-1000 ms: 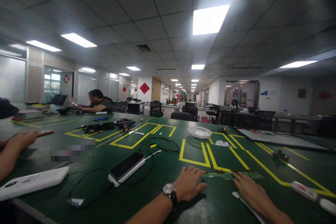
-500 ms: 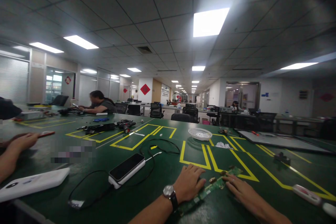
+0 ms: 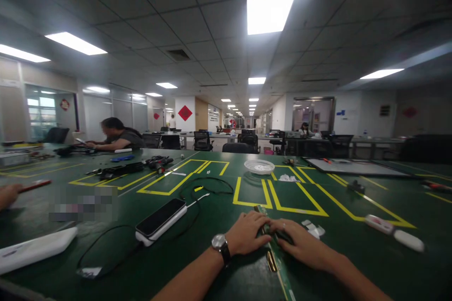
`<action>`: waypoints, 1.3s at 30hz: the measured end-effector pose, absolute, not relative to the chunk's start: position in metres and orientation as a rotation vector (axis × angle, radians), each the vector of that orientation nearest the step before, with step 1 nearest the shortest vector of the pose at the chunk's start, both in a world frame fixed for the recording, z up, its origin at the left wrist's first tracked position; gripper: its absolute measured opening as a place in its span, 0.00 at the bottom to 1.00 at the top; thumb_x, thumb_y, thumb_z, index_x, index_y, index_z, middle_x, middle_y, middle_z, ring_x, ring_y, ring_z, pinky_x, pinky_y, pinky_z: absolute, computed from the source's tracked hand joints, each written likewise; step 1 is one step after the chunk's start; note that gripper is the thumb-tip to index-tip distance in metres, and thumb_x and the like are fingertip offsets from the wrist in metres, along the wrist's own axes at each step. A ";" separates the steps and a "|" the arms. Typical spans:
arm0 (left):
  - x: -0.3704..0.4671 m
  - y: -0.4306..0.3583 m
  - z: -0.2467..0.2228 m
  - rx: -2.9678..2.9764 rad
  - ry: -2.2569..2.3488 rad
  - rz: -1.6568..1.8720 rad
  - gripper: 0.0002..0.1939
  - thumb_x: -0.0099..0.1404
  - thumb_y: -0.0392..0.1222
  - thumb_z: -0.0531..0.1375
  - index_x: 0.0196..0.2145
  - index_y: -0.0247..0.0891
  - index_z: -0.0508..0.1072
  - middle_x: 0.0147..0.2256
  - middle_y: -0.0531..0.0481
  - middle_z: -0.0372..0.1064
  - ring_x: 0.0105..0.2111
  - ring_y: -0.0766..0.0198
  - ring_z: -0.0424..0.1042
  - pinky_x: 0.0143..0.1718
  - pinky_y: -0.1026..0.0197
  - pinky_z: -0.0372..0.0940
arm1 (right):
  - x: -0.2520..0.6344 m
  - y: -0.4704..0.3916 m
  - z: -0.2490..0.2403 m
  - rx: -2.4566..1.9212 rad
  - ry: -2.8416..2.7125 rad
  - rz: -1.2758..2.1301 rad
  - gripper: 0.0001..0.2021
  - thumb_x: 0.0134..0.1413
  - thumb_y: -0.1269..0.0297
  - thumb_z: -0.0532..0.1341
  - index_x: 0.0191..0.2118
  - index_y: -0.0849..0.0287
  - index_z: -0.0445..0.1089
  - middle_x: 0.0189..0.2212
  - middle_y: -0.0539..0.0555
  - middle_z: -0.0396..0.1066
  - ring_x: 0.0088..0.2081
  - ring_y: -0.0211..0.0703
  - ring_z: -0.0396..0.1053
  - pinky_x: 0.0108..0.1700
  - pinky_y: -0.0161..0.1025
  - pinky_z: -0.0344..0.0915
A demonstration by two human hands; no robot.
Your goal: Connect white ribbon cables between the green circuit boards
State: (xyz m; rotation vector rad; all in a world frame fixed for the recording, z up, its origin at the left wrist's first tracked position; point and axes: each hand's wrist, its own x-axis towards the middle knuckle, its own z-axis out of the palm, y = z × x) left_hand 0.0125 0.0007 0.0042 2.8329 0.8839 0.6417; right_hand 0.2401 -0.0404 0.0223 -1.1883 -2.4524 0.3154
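Observation:
A long, narrow green circuit board (image 3: 280, 268) lies on the green table in front of me, its near end running down to the picture's lower edge. My left hand (image 3: 248, 234), wearing a wristwatch (image 3: 219, 242), grips the board's left side with bent fingers. From the right, my right hand (image 3: 300, 243) closes over the same stretch, fingertips near the left ones. Between the fingers the board is partly covered, and the dark part under my right fingers cannot be made out. A shiny gold-coloured piece (image 3: 271, 261) sits at the board's left edge, below the hands.
A phone on a white power bank (image 3: 160, 221) with a black cable lies left. Ahead stands a white plastic basket (image 3: 259, 167). Silvery-white scraps (image 3: 313, 229) and a white-and-pink device (image 3: 379, 224) lie right. Another person's hand (image 3: 9, 196) holds a reddish thin object at far left.
The board has turned to point more straight away from me. My hands have come together over it, and silvery scraps now show beyond my right hand. The view has shifted right.

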 end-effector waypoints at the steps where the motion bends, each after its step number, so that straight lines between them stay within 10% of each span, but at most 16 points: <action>1: 0.012 0.001 0.004 2.832 0.876 0.627 0.25 0.69 0.55 0.56 0.60 0.45 0.61 0.60 0.45 0.62 0.58 0.51 0.61 0.55 0.47 0.58 | 0.244 -0.038 0.024 -1.263 -2.411 0.228 0.14 0.61 0.62 0.54 0.50 0.53 0.70 0.50 0.55 0.72 0.53 0.48 0.68 0.58 0.45 0.60; 9: 0.011 -0.004 0.007 2.833 0.827 0.559 0.28 0.68 0.57 0.56 0.61 0.45 0.61 0.61 0.44 0.60 0.59 0.49 0.60 0.55 0.46 0.57 | 0.307 -0.021 0.021 -2.146 -1.989 -0.131 0.14 0.58 0.59 0.56 0.43 0.60 0.73 0.44 0.63 0.72 0.47 0.58 0.69 0.42 0.46 0.64; 15: 0.011 -0.007 0.009 2.812 0.854 0.543 0.31 0.67 0.57 0.56 0.63 0.43 0.59 0.60 0.43 0.62 0.58 0.49 0.61 0.55 0.47 0.57 | 0.286 -0.027 0.020 -1.652 -2.306 0.112 0.10 0.57 0.64 0.57 0.40 0.58 0.74 0.37 0.55 0.72 0.39 0.46 0.69 0.41 0.38 0.62; 39: 0.013 0.002 0.004 2.803 0.816 0.523 0.35 0.67 0.59 0.56 0.65 0.42 0.54 0.60 0.40 0.62 0.59 0.47 0.61 0.55 0.44 0.56 | 0.245 -0.038 0.024 -1.262 -2.443 0.233 0.07 0.59 0.62 0.58 0.36 0.56 0.71 0.37 0.53 0.72 0.42 0.46 0.68 0.45 0.41 0.62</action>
